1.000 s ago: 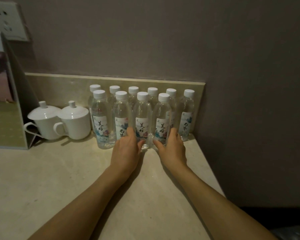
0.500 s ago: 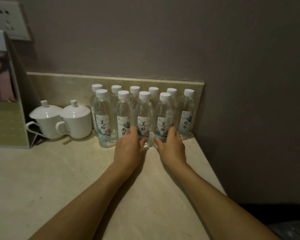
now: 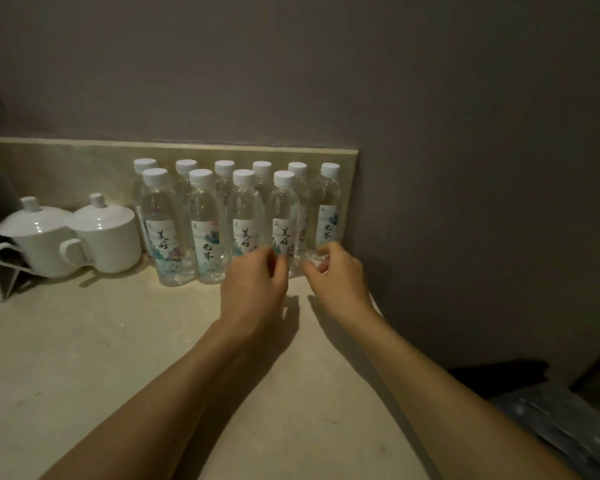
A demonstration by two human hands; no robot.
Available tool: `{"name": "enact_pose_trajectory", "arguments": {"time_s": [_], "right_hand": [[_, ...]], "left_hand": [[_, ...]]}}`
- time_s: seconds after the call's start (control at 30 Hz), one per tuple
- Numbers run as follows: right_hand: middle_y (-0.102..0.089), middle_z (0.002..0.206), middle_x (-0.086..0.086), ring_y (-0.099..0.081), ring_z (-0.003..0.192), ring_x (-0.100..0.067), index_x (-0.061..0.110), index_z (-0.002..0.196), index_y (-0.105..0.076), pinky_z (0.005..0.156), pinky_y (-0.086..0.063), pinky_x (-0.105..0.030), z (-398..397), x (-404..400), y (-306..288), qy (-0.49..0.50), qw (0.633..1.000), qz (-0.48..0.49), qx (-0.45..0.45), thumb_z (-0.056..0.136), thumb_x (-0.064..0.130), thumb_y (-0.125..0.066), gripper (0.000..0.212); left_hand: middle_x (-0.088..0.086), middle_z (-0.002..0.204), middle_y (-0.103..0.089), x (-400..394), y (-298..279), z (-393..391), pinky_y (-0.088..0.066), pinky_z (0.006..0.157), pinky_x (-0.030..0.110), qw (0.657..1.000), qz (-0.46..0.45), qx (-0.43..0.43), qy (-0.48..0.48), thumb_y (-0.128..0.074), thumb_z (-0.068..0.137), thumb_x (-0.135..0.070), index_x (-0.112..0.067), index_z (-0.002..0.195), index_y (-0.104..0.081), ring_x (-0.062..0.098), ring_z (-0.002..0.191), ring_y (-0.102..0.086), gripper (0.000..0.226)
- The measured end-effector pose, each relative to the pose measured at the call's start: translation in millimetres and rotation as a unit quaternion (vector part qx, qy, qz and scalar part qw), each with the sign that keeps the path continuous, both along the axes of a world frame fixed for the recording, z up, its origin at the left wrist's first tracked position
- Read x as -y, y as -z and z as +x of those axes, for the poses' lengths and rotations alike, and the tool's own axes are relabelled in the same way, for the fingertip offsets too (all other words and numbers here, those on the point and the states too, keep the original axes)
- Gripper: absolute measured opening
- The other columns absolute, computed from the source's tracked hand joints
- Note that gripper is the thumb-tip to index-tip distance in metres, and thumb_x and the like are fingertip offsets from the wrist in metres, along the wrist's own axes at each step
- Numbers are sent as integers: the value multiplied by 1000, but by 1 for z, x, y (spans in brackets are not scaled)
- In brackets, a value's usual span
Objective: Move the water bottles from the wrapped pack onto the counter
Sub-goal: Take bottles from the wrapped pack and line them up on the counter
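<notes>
Ten water bottles stand upright on the counter against its backsplash, right of two lidded cups. Left hand and right hand hover before the bottles, fingers loosely curled, holding nothing.

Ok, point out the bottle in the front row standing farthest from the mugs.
The rightmost front-row bottle, just beyond the left hand's fingertips; three other front-row bottles stand between it and the mugs.

clear bottles, white caps, white mugs

Clear glossy plastic water bottles, paper-labelled; glazed white ceramic cups; smooth, matt stone-like tabletop.
</notes>
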State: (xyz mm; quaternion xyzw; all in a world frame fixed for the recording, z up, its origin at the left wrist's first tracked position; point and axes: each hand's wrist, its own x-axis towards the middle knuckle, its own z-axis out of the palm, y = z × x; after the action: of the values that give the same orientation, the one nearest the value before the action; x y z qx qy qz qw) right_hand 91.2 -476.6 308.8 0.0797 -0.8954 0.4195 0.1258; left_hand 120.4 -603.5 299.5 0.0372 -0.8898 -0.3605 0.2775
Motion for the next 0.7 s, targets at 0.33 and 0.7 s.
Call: {"name": "enact_pose_trajectory", "arguments": {"time_s": [0.33,0.7], "right_hand": [[-59,64,14,-58,62,1,26,82,-58,53,-38,-8,35,-164,-12,43,990,-80,-112,93,33,-60,13],[-64,71,5,-64,75,-20,15,82,-64,65,-45,-31,61,-403,27,157,978,-84,-108,92,19,-59,11]], "left_hand": [[1,70,-67,-167,-20,13,-57,68,47,995,42,-37,77,-43,102,-32,-14,81,-61,22,68,-67,33],[-2,66,-62,-429,14,13,-46,55,32,983,26,64,170,-44,98,-34,-18,69,-54,22,64,-63,34]]}}
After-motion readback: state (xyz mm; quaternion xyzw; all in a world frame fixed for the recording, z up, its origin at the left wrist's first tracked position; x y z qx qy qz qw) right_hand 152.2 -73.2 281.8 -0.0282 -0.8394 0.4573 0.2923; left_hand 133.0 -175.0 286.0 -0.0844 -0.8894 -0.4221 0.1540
